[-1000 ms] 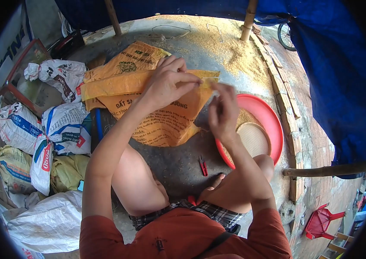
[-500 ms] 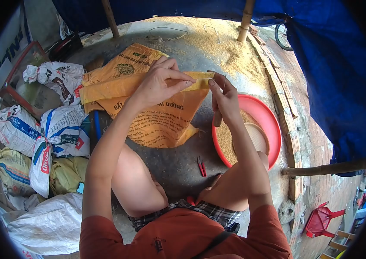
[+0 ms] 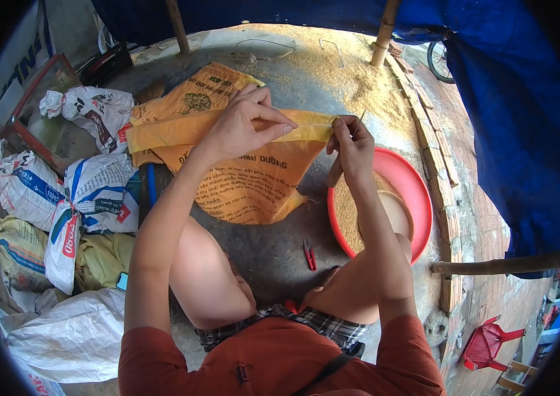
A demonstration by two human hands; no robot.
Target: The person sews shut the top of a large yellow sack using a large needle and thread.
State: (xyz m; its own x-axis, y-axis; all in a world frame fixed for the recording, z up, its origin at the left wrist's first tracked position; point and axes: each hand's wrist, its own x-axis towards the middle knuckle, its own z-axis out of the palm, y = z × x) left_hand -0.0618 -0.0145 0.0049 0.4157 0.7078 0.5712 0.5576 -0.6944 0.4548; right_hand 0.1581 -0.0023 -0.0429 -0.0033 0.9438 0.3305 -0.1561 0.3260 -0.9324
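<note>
An orange printed woven sack [image 3: 240, 178] hangs in front of me, its yellow upper edge [image 3: 168, 132] folded over in a band. My left hand [image 3: 247, 125] is over the band, thumb and forefinger pinched on what looks like a thin pale thread. At the band's right end, my right hand [image 3: 352, 148] pinches the sack's corner. It also grips a tool with a brownish handle [image 3: 335, 171] below the palm; a thin dark spike [image 3: 362, 117] sticks up above the fingers. Red-handled thread snips [image 3: 310, 256] lie on the floor between my legs.
A red basin [image 3: 422, 198] holding grain and a round sieve [image 3: 395, 218] stands by my right leg. Several stuffed sacks [image 3: 102, 191] are piled at left. Grain [image 3: 359, 82] is spread beyond. Bricks [image 3: 435, 158] and a blue tarp [image 3: 485, 132] border the right.
My right hand has shifted slightly right and now pinches the sack's corner. The thread stretched between my hands before is less visible. The view has moved a little.
</note>
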